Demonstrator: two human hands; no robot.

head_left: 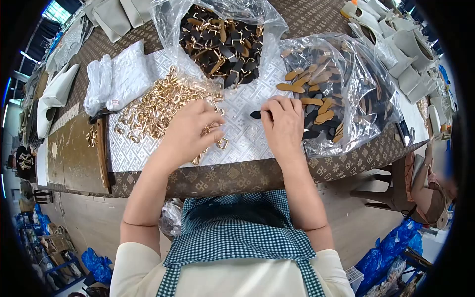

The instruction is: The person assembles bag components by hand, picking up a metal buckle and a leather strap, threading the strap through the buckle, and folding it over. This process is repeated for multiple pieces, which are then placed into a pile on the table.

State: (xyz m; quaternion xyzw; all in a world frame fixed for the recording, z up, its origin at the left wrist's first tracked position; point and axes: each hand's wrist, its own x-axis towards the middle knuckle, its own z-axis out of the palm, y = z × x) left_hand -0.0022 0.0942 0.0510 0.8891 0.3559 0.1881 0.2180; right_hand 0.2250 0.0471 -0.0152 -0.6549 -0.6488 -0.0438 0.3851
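My left hand is at the front edge of a pile of gold metal buckles, its fingers curled round a few of them. One loose square buckle lies just beside these fingers. To the right, my right hand pinches a small black leather tab, whose rounded end sticks out to the left. Close by that hand, tan and black leather tabs spill from the mouth of a clear plastic bag. Both hands are low over the white patterned sheet, apart from each other.
At the back, a clear bag holds black tabs fitted with gold buckles. White plastic packets lie at the left, near a wooden-edged board. Pale boots stand at the right. Another person sits at far right.
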